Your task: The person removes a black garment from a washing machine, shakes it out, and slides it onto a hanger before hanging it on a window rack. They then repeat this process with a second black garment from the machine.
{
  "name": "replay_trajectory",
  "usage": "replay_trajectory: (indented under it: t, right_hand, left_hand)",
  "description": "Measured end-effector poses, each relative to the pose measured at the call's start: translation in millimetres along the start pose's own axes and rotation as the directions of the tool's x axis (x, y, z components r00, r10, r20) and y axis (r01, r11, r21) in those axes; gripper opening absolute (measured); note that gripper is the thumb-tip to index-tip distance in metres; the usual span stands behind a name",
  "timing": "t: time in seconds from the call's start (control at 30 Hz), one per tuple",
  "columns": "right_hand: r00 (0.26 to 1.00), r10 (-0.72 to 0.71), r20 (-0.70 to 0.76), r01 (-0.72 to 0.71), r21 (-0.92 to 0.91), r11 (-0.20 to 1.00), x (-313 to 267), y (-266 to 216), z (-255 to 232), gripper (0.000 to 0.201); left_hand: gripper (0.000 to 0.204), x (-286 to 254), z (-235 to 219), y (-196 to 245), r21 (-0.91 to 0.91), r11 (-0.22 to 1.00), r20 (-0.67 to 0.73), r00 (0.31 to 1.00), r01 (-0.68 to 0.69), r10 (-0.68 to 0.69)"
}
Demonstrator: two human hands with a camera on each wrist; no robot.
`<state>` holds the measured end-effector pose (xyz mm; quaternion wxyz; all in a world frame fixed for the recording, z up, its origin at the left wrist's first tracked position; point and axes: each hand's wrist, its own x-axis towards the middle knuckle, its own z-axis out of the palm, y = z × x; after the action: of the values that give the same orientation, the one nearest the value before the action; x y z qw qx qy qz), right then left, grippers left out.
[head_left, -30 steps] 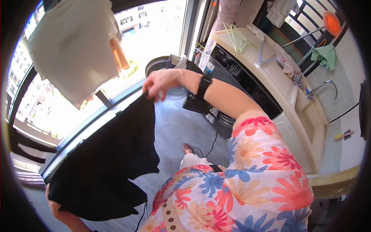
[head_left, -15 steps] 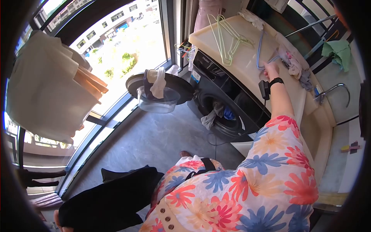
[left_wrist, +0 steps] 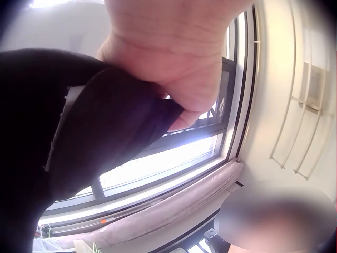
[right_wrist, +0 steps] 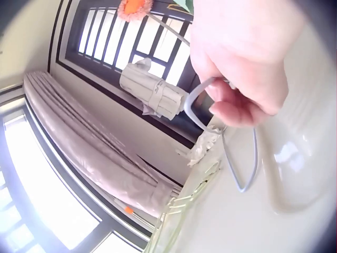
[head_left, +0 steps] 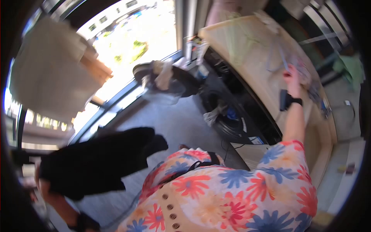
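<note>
A black garment [head_left: 96, 158] hangs in folds at the lower left of the head view. My left hand [left_wrist: 168, 58] grips its edge, with the cloth bunched under the palm in the left wrist view. Over the cream countertop [head_left: 266, 87], my right hand [right_wrist: 245, 68] holds a blue-grey clothes hanger [right_wrist: 190, 105], its fingers curled round the wire. Light green hangers [right_wrist: 181, 211] lie on the same counter, close by.
Below the counter, a black washing machine [head_left: 251, 112] has its round door [head_left: 189, 83] swung out, with laundry hanging over it and in the drum. Pale clothes [head_left: 46, 69] hang by the window. Crumpled cloths [head_left: 303, 73] lie along the counter's back.
My right hand has left the black garment, reached over to the counter and taken hold of the blue-grey hanger. The garment, still in my left hand, has dropped lower and folded together.
</note>
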<state>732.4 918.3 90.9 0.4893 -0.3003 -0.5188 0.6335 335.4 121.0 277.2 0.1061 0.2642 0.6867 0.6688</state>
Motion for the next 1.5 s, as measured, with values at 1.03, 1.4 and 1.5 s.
replay_trajectory:
  t: [1.03,1.4,1.5]
  right_hand:
    - [-0.067,-0.073,0.995,-0.924,-0.035,0.381,-326,-8,589,0.017]
    - [-0.180,-0.412,0.893,-0.970,-0.091,0.226,-573,115,697,0.037]
    - [-0.215,-0.387,0.897,-0.965,-0.135,0.225,-614,122,711,0.036]
  left_hand:
    - [0.046,-84,-68,29,-0.021,0.957,-0.256,0.923,0.291,-0.286]
    - [0.050,-227,-134,76,0.130,0.909,-0.522,0.807,0.396,-0.277]
    - [0.049,-244,-144,75,0.157,0.887,-0.596,0.758,0.434,-0.266]
